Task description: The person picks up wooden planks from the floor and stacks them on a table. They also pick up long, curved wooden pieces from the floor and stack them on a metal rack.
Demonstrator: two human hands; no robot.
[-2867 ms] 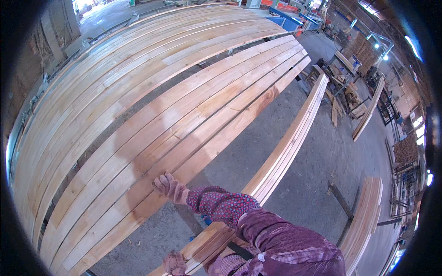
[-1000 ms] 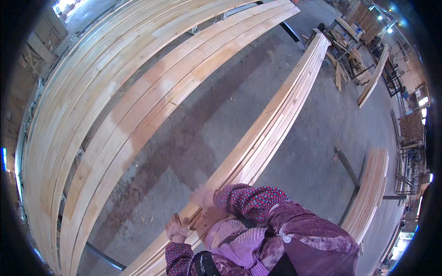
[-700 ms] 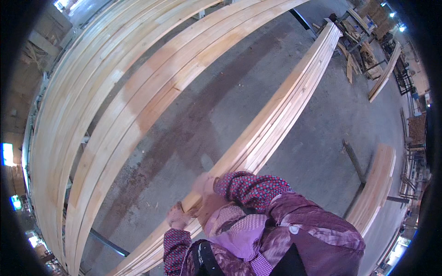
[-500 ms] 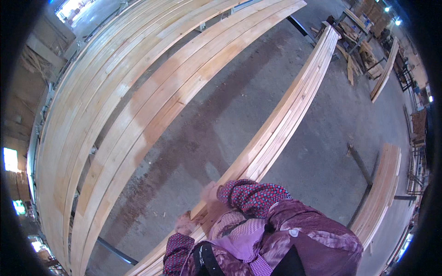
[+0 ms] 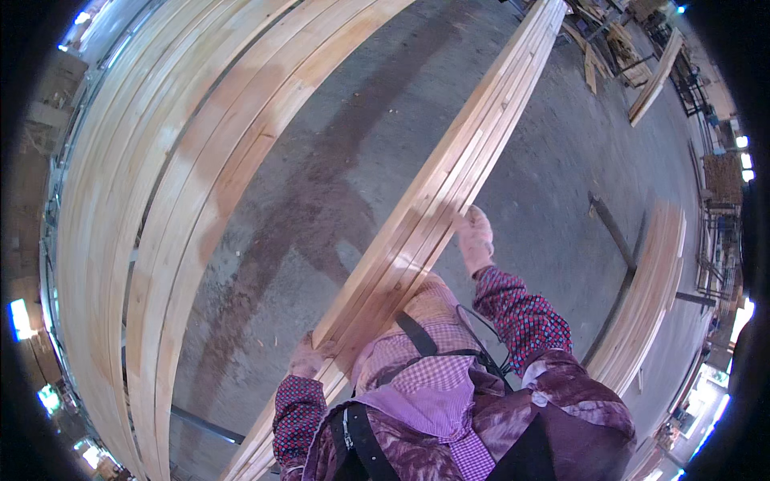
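A long stack of pale wooden boards [image 5: 449, 172] runs diagonally from the far right, past my body, to the lower left. The upper board [image 5: 377, 268] ends at my left hand [image 5: 307, 357], while boards beneath it continue toward the lower edge. That hand, in a pale glove, is closed round the board's near end, its fingertips partly hidden. My right hand [image 5: 475, 239], gloved too, is at the right side edge of the stack. Its fingers look stretched along the wood rather than wrapped round it.
Many wide boards [image 5: 180, 208] lie side by side on the left. Another board pile [image 5: 642, 297] rests on dark metal supports [image 5: 613, 232] at right. A single board [image 5: 658, 78] and scrap wood [image 5: 630, 60] are at the far right, above a grey concrete floor [image 5: 553, 184].
My right hand has left its place near the board's end and moved right and farther along to the stack's right edge. My left hand stays at the near end. The view has shifted.
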